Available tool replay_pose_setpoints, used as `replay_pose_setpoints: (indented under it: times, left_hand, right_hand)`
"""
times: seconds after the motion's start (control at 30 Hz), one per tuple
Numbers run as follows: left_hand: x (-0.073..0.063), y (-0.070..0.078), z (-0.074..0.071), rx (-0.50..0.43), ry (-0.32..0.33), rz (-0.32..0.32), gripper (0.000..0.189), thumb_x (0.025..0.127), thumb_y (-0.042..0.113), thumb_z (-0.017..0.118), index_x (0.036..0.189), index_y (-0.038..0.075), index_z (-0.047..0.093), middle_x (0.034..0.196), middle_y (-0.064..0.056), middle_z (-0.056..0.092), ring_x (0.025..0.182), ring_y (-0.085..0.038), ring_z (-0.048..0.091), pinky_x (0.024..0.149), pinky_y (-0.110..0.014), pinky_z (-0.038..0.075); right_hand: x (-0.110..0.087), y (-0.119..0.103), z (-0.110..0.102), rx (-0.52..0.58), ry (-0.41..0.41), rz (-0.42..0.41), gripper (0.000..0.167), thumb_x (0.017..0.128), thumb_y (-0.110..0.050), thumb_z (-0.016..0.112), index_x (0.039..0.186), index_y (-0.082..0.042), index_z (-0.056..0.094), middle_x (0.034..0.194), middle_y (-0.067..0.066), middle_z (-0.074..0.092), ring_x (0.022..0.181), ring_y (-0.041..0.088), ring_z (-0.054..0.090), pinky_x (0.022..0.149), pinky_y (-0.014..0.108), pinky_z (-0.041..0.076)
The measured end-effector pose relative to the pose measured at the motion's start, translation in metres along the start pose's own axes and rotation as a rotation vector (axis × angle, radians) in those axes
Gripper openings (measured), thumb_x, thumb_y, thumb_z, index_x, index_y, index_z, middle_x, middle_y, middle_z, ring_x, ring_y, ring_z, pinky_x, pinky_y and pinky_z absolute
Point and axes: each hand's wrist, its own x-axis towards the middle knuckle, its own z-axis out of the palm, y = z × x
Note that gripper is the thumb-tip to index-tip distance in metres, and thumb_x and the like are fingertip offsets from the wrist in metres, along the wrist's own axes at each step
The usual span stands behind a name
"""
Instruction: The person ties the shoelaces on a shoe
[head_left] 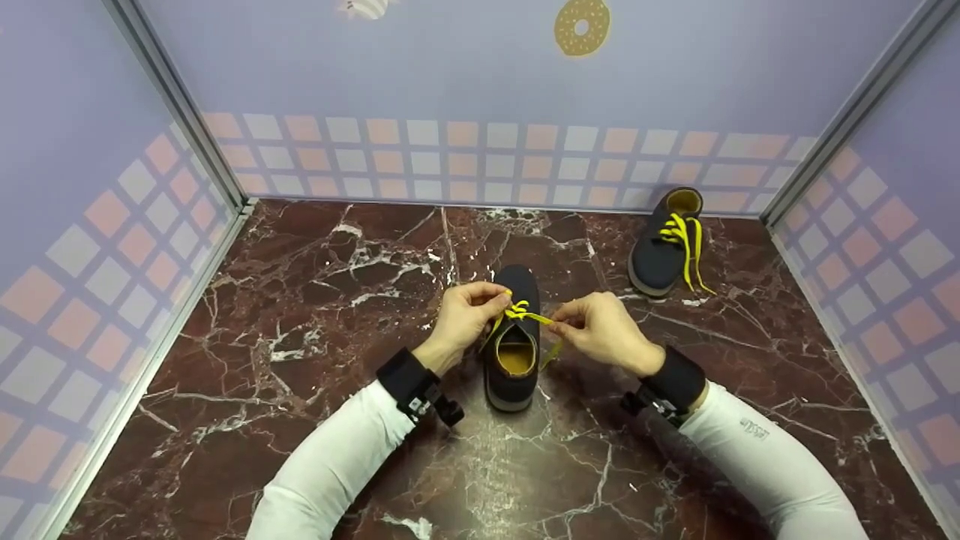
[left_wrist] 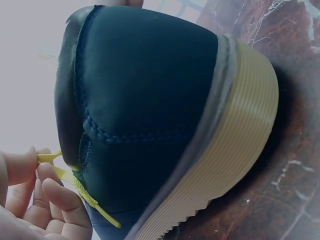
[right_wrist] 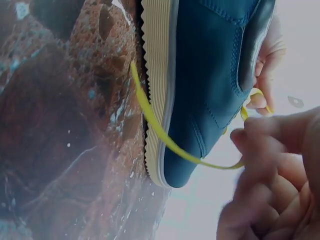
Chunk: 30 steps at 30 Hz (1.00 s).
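Note:
A dark shoe [head_left: 511,386] with a tan lining stands on the marbled surface, its toe pointing away from me. Yellow laces [head_left: 517,309] cross over its tongue. My left hand [head_left: 466,316] pinches one lace between thumb and forefinger at the shoe's left side; in the left wrist view that lace's tip hangs below the fingers [left_wrist: 65,195]. On the other side my right hand [head_left: 604,330] pinches the other lace, drawn out to the right of the shoe. Its loose end [right_wrist: 160,131] dangles along the ridged sole [right_wrist: 159,90] in the right wrist view.
A second dark shoe [head_left: 660,259] with loose yellow laces sits at the back right, close to the rear wall [head_left: 420,82]. Pale panels with pink and white squares enclose the marbled surface [head_left: 337,450] at the back and both sides.

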Motion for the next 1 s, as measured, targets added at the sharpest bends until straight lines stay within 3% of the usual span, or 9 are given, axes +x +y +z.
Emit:
replay_pose_setpoints:
  times: [0.13, 0.3, 0.5, 0.63, 0.8, 1.0]
  left_hand:
    - [-0.001, 0.000, 0.000, 0.007, -0.001, 0.006, 0.013, 0.101, -0.001, 0.078, 0.112, -0.008, 0.081, 0.076, 0.010, 0.071, 0.062, -0.004, 0.058, 0.050, -0.018, 0.044]
    - [-0.002, 0.000, -0.001, 0.021, -0.003, 0.017, 0.013, 0.101, 0.001, 0.079, 0.111, -0.007, 0.081, 0.074, 0.010, 0.069, 0.064, -0.004, 0.058, 0.051, -0.018, 0.043]
    - [-0.002, 0.001, -0.001, 0.017, -0.009, 0.027, 0.013, 0.100, 0.001, 0.079, 0.111, -0.007, 0.081, 0.073, 0.010, 0.068, 0.063, -0.005, 0.058, 0.050, -0.018, 0.042]
    - [-0.004, 0.001, -0.001, 0.009, -0.018, 0.033, 0.013, 0.101, 0.002, 0.080, 0.110, -0.007, 0.081, 0.072, 0.008, 0.068, 0.063, -0.006, 0.059, 0.051, -0.019, 0.043]
    - [-0.004, 0.001, -0.002, -0.001, -0.025, 0.036, 0.012, 0.101, 0.001, 0.079, 0.110, -0.006, 0.082, 0.071, 0.007, 0.068, 0.062, -0.007, 0.058, 0.050, -0.020, 0.043]
    - [-0.004, 0.003, -0.002, -0.032, -0.038, 0.019, 0.012, 0.100, 0.001, 0.081, 0.111, -0.005, 0.083, 0.071, 0.005, 0.070, 0.059, -0.008, 0.058, 0.048, -0.020, 0.044]
  right_hand:
    - [-0.001, -0.004, 0.001, -0.052, 0.058, -0.019, 0.006, 0.095, -0.009, 0.085, 0.096, -0.011, 0.091, 0.082, 0.003, 0.087, 0.069, 0.011, 0.078, 0.066, 0.025, 0.055]
    - [-0.003, -0.009, 0.000, -0.110, 0.119, -0.033, 0.014, 0.093, -0.014, 0.086, 0.106, -0.015, 0.091, 0.089, 0.002, 0.088, 0.067, 0.014, 0.080, 0.065, 0.036, 0.061]
    - [-0.003, -0.011, 0.000, -0.124, 0.209, -0.097, 0.023, 0.092, -0.011, 0.085, 0.115, -0.010, 0.088, 0.111, 0.008, 0.089, 0.076, 0.021, 0.084, 0.072, 0.047, 0.067]
    - [0.000, -0.013, -0.002, -0.109, 0.255, -0.124, 0.029, 0.092, -0.009, 0.084, 0.121, -0.007, 0.087, 0.114, 0.011, 0.088, 0.080, 0.024, 0.085, 0.074, 0.048, 0.068]
    - [0.006, -0.017, -0.005, -0.094, 0.263, -0.133, 0.034, 0.093, -0.007, 0.082, 0.126, -0.007, 0.085, 0.117, 0.013, 0.087, 0.083, 0.025, 0.086, 0.075, 0.048, 0.068]
    - [0.023, -0.026, -0.006, -0.113, 0.243, -0.111, 0.028, 0.096, -0.009, 0.078, 0.123, -0.006, 0.086, 0.111, 0.011, 0.088, 0.081, 0.026, 0.083, 0.075, 0.048, 0.066]
